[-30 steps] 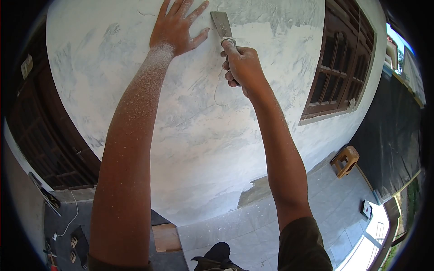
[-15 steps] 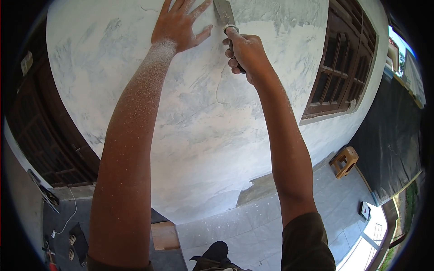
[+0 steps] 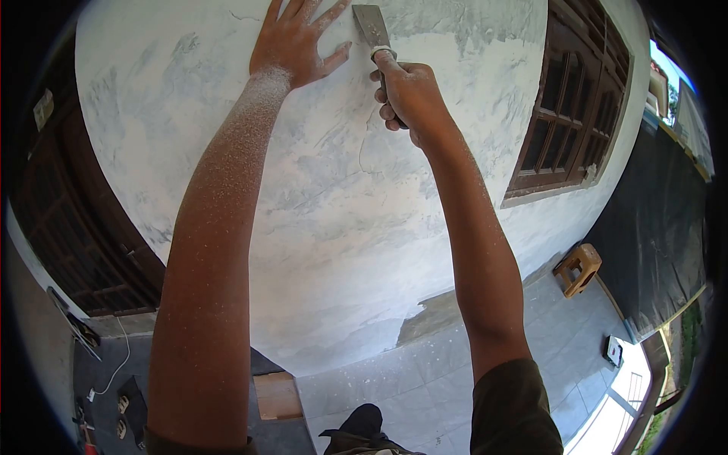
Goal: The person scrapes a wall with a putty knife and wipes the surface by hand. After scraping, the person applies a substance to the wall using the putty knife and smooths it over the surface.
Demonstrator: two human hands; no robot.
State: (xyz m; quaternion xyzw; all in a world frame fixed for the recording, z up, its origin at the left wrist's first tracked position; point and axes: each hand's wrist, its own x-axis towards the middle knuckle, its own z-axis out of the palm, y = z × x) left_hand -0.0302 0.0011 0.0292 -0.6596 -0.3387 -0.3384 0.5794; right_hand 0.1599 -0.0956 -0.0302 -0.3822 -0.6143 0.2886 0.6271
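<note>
Scraper [image 3: 371, 26]: high at the wall [image 3: 341, 227], blade upward, closed firmly in your right hand [image 3: 413, 95], thumb toward the blade, seemingly for steering. Your left hand [image 3: 296, 45]: fingers spread, holding nothing, set against the wall beside it, apparently for bracing.

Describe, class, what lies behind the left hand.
Behind the left hand is the patchy white wall, visible between the spread fingers and beside the thumb. The part directly behind the hand is covered, so its condition cannot be seen.
</note>
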